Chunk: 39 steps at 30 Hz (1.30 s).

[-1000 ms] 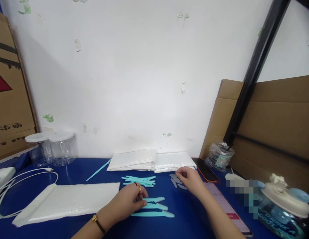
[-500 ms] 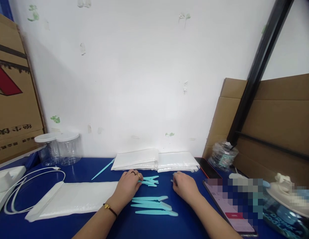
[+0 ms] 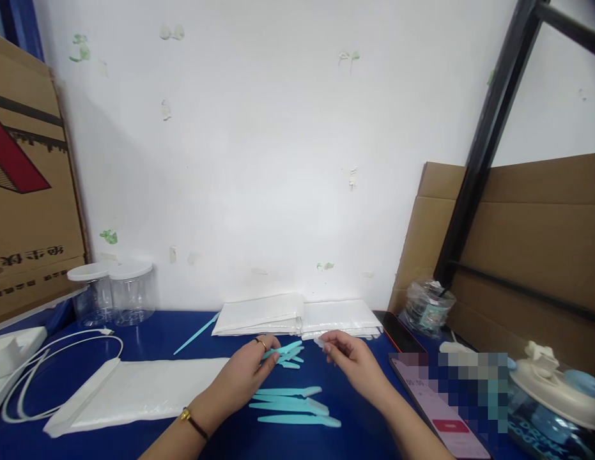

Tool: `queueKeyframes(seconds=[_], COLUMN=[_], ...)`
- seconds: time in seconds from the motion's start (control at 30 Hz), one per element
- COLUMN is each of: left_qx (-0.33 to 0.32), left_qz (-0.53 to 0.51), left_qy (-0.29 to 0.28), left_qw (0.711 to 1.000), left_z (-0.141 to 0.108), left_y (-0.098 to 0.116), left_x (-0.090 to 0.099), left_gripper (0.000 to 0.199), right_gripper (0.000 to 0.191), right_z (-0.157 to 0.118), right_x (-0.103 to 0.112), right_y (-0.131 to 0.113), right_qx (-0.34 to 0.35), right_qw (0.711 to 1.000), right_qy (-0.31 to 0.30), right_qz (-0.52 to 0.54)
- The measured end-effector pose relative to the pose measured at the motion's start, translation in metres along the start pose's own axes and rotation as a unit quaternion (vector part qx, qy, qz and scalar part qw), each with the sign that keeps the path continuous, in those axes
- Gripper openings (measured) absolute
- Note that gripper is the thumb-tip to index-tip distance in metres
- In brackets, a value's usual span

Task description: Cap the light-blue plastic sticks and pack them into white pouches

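Note:
My left hand (image 3: 255,368) pinches a turquoise eyebrow razor (image 3: 290,349) between thumb and fingers, its blade end pointing right. More razors (image 3: 292,365) lie fanned on the blue table just under it. My right hand (image 3: 349,358) holds a small translucent plastic piece (image 3: 319,342) in its fingertips, a little to the right of the razor's tip and apart from it. Nearer to me, three razors (image 3: 297,404) lie roughly side by side. One further razor (image 3: 196,333) rests slantwise at the far left, touching a stack of white padded mailers (image 3: 259,314).
A white mailer (image 3: 139,390) lies flat at left, near a coiled white cable (image 3: 26,390) and two clear jars (image 3: 131,294). A second mailer stack (image 3: 342,314) sits against the wall. Phones (image 3: 436,409), a wrapped container (image 3: 429,306) and a bottle (image 3: 556,390) occupy the right.
My left hand has lifted a razor from the fanned group. My right hand has moved slightly left, its fingers opening out around the small translucent piece. The view has tilted up slightly.

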<state>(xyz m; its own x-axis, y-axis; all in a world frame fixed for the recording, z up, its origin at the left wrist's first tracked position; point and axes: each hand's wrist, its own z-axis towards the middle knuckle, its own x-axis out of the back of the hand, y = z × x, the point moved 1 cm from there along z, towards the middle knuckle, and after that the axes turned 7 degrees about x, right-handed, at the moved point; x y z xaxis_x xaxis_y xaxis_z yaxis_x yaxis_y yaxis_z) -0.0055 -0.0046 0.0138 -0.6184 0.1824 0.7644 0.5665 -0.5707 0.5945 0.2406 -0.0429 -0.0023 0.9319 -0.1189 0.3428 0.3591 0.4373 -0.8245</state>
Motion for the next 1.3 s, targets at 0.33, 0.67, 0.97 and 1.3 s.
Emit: queueKeyframes(seconds=[0.33,0.67,0.97,1.3], left_qx=[-0.011,-0.01,-0.023,0.031], left_qz=[0.001,0.014,0.046,0.162], left_qy=[-0.065,-0.08,-0.1,-0.012], left_qw=[0.998,0.997,0.994,0.986], left_z=[-0.001,-0.001,-0.005,0.008], left_y=[0.009,0.011,0.004,-0.039], left_x=[0.004,0.001,-0.009,-0.007], left_gripper=[0.043,0.039,0.029,0.015], right_gripper=[0.021,0.016,0.011,0.016], right_z=[-0.007,-0.007,-0.012,0.002], right_x=[-0.006,-0.016,-0.023,0.037], right_y=[-0.022,-0.026,-0.023,0.005], right_qx=[0.071,0.098,0.071,0.024], right_qw=[0.997,0.993,0.987,0.975], right_qy=[0.019,-0.018,-0.093,-0.031], right_qz=[-0.021,-0.06,-0.114,-0.22])
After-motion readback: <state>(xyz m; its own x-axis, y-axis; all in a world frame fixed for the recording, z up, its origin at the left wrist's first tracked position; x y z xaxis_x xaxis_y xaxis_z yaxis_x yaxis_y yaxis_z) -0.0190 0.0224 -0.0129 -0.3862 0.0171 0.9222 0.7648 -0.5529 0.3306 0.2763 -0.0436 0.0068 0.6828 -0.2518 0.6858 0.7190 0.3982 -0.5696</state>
